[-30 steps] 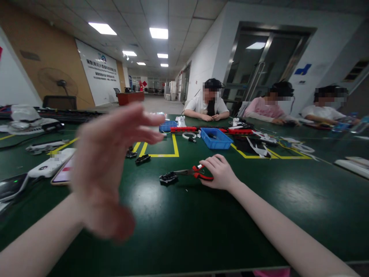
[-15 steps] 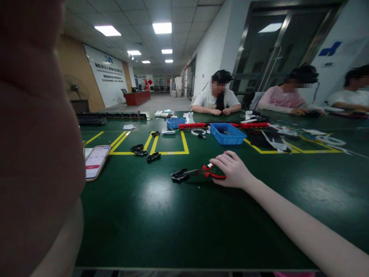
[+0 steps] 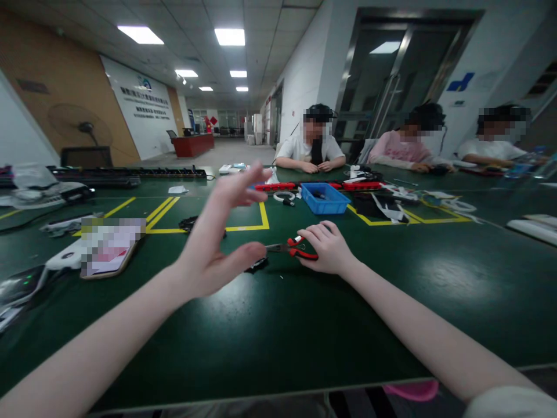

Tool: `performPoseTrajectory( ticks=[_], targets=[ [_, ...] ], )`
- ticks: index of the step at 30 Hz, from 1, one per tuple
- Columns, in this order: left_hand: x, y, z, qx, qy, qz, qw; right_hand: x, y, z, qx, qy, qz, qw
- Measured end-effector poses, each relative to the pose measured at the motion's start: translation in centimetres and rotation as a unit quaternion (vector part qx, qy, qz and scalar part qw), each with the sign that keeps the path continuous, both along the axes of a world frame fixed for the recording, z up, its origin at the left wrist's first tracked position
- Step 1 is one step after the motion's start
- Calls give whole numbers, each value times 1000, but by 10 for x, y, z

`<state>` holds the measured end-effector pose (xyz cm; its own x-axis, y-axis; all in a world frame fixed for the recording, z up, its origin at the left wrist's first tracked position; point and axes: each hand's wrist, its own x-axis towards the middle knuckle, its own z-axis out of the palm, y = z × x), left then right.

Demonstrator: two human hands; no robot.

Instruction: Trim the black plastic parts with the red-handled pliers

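Observation:
My right hand [image 3: 325, 247] is closed on the red-and-black handles of a pair of long-nose pliers [image 3: 282, 248], whose jaws point left. Below the jaw tips, a small black part [image 3: 257, 265] lies on the green table, mostly covered by my left thumb; whether the jaws touch it I cannot tell. Raised in front of it, my left hand [image 3: 217, 244] is open, thumb and fingers spread, with nothing in it. Behind the left wrist another black part [image 3: 188, 224] shows near the yellow tape.
A blue bin [image 3: 324, 200] stands beyond the pliers, near red strips [image 3: 362, 186]. On the left lie a phone [image 3: 108, 255] and white devices with cables. Cables and white scraps [image 3: 387, 206] lie right of the bin. Several people sit across the table [image 3: 278, 348].
My left hand has come down from close before the camera to the table's middle, fingers spread. The view has shifted right. My right hand still holds the pliers.

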<state>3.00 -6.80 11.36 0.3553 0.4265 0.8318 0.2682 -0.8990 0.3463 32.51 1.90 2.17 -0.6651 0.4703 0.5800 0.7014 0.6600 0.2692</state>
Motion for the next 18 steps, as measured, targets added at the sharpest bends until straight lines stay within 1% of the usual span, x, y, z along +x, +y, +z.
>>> performPoseTrajectory(
  ticks=[2,3,5,6,8,10,12,14,18],
  targets=[
    [0,14,-24,-50,88,42,994,0,1,0,-5,15,-17,1000],
    [-2,22,-38,-85,138,64,985,-1,1,0,-5,24,-22,999],
    [-7,36,-67,-138,188,107,967,-2,3,-1,-5,39,-29,999],
    [-10,42,-79,-155,212,121,957,-3,3,-1,-6,45,-33,998],
    [-13,48,-95,-181,244,146,941,-5,3,-2,-11,56,-40,998],
    [-12,48,-101,-195,260,179,929,-7,2,-3,-16,65,-47,997],
    [-10,45,-102,-208,262,200,921,-9,1,-4,-21,71,-49,996],
    [-7,42,-102,-218,262,199,919,-10,-2,-4,-24,71,-47,996],
    [-2,39,-105,-215,255,185,924,-14,-7,-3,-33,60,-29,997]
  ],
)
